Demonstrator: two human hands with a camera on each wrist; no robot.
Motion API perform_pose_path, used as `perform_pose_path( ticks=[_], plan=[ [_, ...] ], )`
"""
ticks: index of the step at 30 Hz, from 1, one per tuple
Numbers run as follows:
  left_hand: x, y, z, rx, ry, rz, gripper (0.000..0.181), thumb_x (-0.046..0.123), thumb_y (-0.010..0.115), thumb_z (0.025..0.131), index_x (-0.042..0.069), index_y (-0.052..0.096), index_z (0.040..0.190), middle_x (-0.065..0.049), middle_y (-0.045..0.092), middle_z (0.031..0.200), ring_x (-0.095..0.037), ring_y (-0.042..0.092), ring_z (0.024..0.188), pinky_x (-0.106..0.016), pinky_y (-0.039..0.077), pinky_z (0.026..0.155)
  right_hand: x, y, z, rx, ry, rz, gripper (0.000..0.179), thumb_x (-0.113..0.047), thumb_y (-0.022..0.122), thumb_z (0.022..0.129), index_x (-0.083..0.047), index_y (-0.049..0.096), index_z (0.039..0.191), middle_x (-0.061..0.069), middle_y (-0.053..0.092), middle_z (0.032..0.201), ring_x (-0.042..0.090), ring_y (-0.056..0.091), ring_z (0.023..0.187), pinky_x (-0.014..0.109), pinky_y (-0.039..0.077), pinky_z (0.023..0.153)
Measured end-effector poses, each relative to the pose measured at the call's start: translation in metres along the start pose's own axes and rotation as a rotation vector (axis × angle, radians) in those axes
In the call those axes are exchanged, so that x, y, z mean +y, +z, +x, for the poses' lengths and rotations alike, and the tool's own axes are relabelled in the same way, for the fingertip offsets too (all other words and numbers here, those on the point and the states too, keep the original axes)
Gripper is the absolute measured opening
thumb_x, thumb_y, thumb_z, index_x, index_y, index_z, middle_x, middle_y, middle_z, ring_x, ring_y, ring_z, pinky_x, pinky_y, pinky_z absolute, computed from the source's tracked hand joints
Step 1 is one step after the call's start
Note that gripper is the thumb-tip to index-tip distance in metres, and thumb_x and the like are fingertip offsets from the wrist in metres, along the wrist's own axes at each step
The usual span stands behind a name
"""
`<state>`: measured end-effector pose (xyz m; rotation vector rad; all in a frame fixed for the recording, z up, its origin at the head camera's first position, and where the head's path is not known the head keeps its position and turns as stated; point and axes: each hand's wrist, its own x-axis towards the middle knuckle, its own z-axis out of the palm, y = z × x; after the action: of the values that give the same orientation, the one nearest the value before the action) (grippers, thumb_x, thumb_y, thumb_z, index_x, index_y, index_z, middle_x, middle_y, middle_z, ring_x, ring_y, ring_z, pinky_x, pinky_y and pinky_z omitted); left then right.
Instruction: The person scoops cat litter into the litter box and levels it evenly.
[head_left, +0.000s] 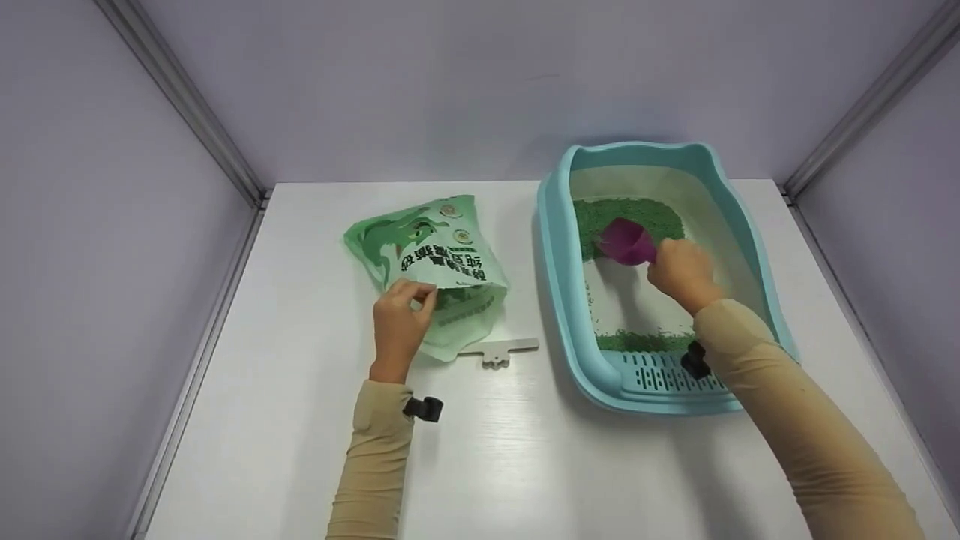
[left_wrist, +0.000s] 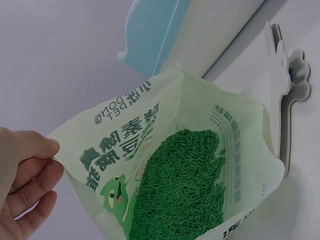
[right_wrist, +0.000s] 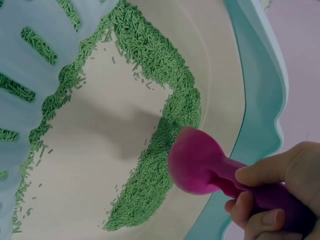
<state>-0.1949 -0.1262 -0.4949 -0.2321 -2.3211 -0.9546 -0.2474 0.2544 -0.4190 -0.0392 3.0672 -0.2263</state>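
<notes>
My right hand (head_left: 682,271) grips the handle of a purple scoop (head_left: 627,241), its bowl over the blue litter box (head_left: 555,247). Below the bowl, green litter pellets (right_wrist: 145,185) lie in a band along the far end of the box floor. In the right wrist view the scoop is tilted, its rounded underside showing. With thumb and fingers my left hand (head_left: 402,315) pinches the mouth edge of a pale green litter bag (left_wrist: 135,120). The bag lies on the table, its mouth held apart, and green pellets (left_wrist: 180,185) show inside.
A grey-white bag clip (head_left: 496,350) lies by the bag's mouth. The slotted step (head_left: 660,373) fills the box's near end, with more pellets (head_left: 637,341) along it. A white table (head_left: 480,457) carries everything, with panel walls (head_left: 420,90) behind and at both sides.
</notes>
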Motion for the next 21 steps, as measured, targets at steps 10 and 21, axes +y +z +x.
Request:
perform_pose_path(
  ticks=[10,21],
  plan=[
    [-0.001,0.001,0.000,0.011,0.020,-0.009,0.005,0.005,0.070,0.085,0.003,0.073,0.082,-0.011,0.067,0.076,-0.021,0.067,0.069,-0.035,0.058,0.064,0.007,0.004,-0.007,-0.010,0.000,0.032,0.019,-0.011,0.054,0.082,0.003,0.051,0.070,0.018,0.052,0.064,0.028,0.044,0.056,0.039,0.035,0.045],
    [-0.002,0.001,0.001,0.015,0.031,-0.003,0.004,0.004,0.070,0.084,0.003,0.073,0.082,-0.011,0.067,0.075,-0.021,0.067,0.067,-0.034,0.057,0.063,0.010,0.009,-0.017,-0.055,0.005,0.081,0.022,-0.015,0.054,0.085,0.000,0.051,0.068,0.014,0.050,0.063,0.024,0.042,0.055,0.034,0.031,0.045]
  ],
)
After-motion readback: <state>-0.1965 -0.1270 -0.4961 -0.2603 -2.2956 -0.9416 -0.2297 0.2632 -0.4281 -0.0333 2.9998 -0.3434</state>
